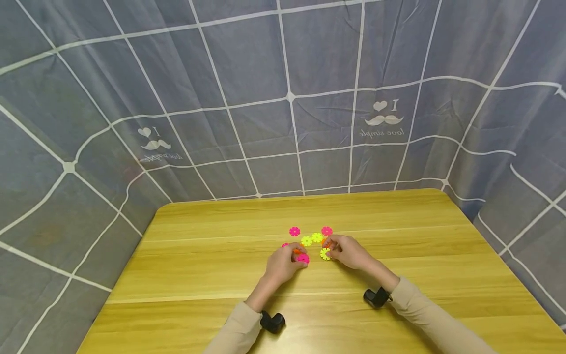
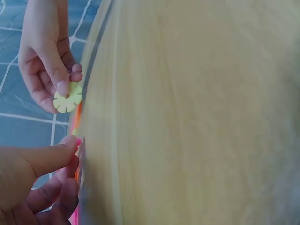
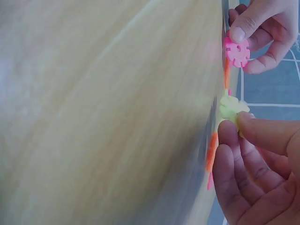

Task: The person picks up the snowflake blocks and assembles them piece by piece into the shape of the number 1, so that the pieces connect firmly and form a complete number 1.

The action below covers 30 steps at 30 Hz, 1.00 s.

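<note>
My left hand [image 1: 280, 265] pinches a pink notched plastic disc [image 1: 302, 258] by its edge, with small slots around the rim. A yellow notched disc [image 1: 325, 253] is held between the thumb and fingers of my right hand [image 1: 352, 253]. Both discs are tilted up and stand a short gap apart. In the right wrist view the pink disc shows its face, while the yellow disc [image 3: 232, 108] is partly covered by the right thumb. The left wrist view shows the yellow disc [image 2: 68, 98] face on; there the pink one is mostly hidden by left fingertips.
Just beyond the hands, more discs lie on the wooden table [image 1: 212, 275]: yellow discs [image 1: 311, 239], a pink disc [image 1: 294, 231] and another pink disc [image 1: 326, 231]. Orange discs are partly hidden by the hands. A grey checked curtain [image 1: 256, 123] hangs behind the table.
</note>
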Each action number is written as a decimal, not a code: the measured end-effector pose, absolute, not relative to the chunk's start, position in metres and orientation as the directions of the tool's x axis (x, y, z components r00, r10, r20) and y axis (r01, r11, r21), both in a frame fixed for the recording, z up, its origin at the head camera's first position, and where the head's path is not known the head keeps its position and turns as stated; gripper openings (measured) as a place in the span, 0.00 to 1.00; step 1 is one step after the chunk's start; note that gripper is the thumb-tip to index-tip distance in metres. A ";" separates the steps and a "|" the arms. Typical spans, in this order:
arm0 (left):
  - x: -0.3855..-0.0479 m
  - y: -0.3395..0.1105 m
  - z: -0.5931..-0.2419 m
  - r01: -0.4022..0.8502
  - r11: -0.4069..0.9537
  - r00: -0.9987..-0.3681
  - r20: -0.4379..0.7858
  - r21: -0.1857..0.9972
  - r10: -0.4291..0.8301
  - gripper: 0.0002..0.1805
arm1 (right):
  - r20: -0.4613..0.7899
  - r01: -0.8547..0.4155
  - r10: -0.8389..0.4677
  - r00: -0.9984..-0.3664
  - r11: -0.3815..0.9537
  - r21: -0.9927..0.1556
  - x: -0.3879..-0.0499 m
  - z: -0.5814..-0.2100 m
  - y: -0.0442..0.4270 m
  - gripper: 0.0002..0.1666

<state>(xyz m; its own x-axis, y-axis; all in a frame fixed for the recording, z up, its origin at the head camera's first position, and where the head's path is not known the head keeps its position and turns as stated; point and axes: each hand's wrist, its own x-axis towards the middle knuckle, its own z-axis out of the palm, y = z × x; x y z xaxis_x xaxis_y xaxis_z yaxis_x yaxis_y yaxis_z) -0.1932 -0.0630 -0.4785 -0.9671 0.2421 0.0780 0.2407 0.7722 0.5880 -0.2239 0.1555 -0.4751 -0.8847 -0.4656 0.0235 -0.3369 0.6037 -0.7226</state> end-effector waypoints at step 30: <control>-0.212 -0.077 -0.463 0.132 0.404 -0.987 0.084 0.905 0.135 0.14 | 0.281 -0.380 -0.280 -0.918 0.420 -0.824 -0.233 -0.462 0.128 0.09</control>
<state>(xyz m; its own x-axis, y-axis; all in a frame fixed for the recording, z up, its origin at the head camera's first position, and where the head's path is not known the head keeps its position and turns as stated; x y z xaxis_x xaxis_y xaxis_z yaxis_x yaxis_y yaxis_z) -0.2120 -0.0767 -0.4630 -0.9873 0.1349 0.0839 0.1321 0.4038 0.9052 -0.2335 0.1279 -0.4616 -0.9180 -0.2799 0.2808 -0.3801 0.4196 -0.8243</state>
